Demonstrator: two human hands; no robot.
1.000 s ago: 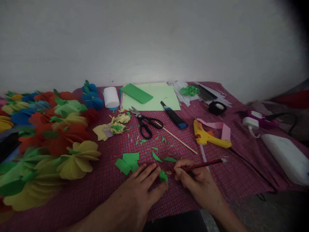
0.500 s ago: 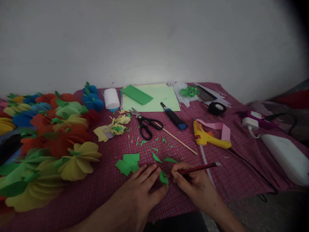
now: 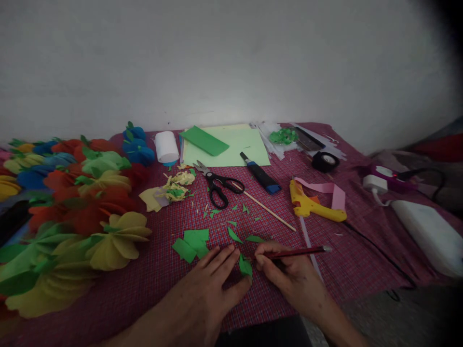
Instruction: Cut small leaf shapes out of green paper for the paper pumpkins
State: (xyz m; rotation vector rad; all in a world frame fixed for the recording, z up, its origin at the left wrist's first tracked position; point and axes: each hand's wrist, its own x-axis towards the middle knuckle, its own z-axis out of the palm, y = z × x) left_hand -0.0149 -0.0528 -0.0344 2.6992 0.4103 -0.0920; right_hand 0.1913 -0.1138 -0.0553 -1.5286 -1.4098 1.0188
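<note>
My left hand (image 3: 213, 282) lies flat on the checked cloth with its fingers stretched out. Its thumb touches the lower end of a small green paper leaf (image 3: 245, 266). In the fingers of my right hand (image 3: 289, 270) is a dark red pencil (image 3: 298, 252), slanted with its blunt end to the right. The pencil's writing end is close to the leaf; whether it touches I cannot tell. Green paper pieces (image 3: 191, 243) lie just beyond my left fingertips. Two narrow green leaves, one of them a cut leaf (image 3: 234, 235), rest above the hands.
Black-handled scissors (image 3: 219, 188), a wooden stick (image 3: 269, 210) and a utility knife (image 3: 261, 174) lie mid-table. To the right are a yellow glue gun (image 3: 307, 202) with a cord and black tape (image 3: 324, 162). Colourful paper flowers (image 3: 117, 238) crowd the left.
My right hand has shifted very slightly left, and the pencil's blunt end sits a little lower. My left hand stays in place beside the leaf.
</note>
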